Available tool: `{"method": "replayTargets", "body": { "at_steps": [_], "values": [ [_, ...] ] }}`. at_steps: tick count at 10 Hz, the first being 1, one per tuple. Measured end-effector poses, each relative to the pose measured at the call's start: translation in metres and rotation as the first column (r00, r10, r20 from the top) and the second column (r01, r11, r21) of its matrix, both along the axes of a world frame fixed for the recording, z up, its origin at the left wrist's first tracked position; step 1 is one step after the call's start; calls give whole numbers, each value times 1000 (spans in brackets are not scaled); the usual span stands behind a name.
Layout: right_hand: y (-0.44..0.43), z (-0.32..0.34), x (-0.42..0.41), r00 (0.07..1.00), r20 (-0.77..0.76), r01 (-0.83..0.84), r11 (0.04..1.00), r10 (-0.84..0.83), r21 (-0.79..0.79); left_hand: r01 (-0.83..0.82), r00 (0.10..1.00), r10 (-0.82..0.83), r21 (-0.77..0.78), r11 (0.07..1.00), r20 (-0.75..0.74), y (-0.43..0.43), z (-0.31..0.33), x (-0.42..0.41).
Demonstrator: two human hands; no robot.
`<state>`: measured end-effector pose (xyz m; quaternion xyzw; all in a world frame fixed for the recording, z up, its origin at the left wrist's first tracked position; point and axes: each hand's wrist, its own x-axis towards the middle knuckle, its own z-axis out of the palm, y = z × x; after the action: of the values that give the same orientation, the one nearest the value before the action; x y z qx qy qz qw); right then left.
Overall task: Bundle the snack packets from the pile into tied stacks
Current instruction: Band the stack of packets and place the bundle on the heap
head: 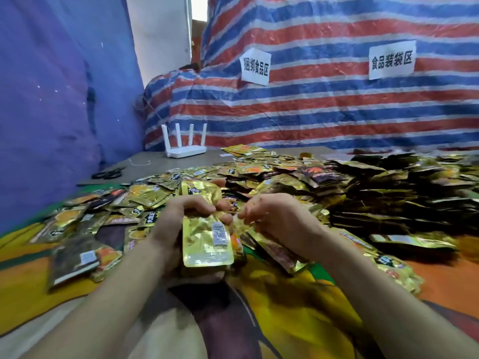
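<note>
A wide pile of gold and dark snack packets (272,174) covers the surface ahead of me. My left hand (178,218) grips a stack of gold packets (204,239), held upright with a barcode label facing me. Just to its right, my right hand (272,213) hovers over loose packets with its fingers curled toward the stack; whether it pinches a packet is blurred. Neater dark stacks (383,193) lie at the right side of the pile.
A white router (185,149) with several antennas stands at the back left, black scissors (108,173) lie left of the pile. A striped tarp (324,104) with two paper signs rises behind. A yellow, orange and green cloth (298,307) covers the near area.
</note>
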<state>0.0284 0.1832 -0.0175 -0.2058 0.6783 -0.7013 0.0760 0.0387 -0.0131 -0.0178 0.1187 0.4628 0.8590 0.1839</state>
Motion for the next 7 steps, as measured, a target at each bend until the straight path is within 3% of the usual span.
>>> {"method": "replayTargets", "body": {
  "at_steps": [1, 2, 4, 5, 6, 7],
  "values": [
    [9, 5, 4, 977, 86, -160, 932, 197, -325, 8, 997, -16, -104, 995, -77, -3, -7, -1],
    [12, 6, 4, 990, 45, -102, 892, 136, -441, -142, 985, 106, -294, 945, -133, -2, -12, -2],
    [13, 5, 6, 978, 9, -172, 828, 210, -534, 14, 996, -31, -195, 981, -81, 2, -12, 1],
    [12, 4, 7, 967, 45, -184, 810, 251, -557, 281, 953, -270, 66, 957, -138, 4, -8, 4],
    [10, 3, 9, 940, 82, -229, 793, 330, -565, 330, 937, -300, 173, 928, -178, 4, -7, 4],
    [8, 2, 9, 905, 67, -309, 760, 419, -572, 326, 940, -300, 171, 930, -159, 3, -5, 5]
  ]
}}
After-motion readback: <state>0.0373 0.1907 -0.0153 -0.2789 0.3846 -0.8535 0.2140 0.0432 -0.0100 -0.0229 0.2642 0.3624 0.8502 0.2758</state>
